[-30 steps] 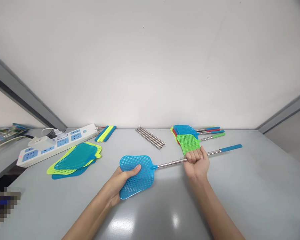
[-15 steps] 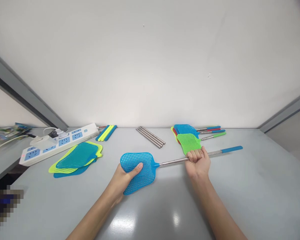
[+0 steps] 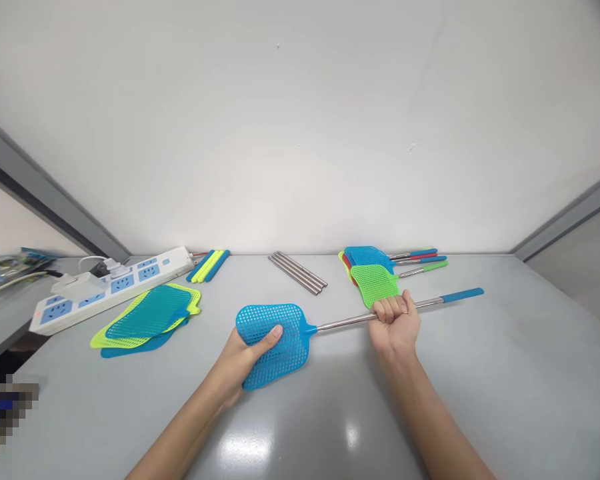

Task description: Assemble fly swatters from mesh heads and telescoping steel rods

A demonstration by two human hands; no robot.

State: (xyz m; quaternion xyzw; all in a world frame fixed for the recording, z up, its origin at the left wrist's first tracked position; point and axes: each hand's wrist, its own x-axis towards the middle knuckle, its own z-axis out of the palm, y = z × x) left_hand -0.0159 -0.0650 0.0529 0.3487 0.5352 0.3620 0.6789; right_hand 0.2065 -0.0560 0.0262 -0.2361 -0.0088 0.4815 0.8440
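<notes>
A blue fly swatter with a silver metal rod and a blue grip stretches between my hands above the table. My left hand clasps its perforated head, thumb on top and the other fingers hidden beneath. Around the rod, my right hand is closed in a fist, with the blue grip sticking out to the right. Just beyond that hand lies a green fly swatter, overlapping a stack of blue, red and yellow ones.
Loose yellow and blue swatter heads lie at the left beside a white power strip. Yellow and blue grips rest near the wall. Several metal rods lie at the back middle of the grey table.
Both hands keep their hold on the blue fly swatter. The whole view has shifted slightly, with things appearing a little further left; nothing was let go.
</notes>
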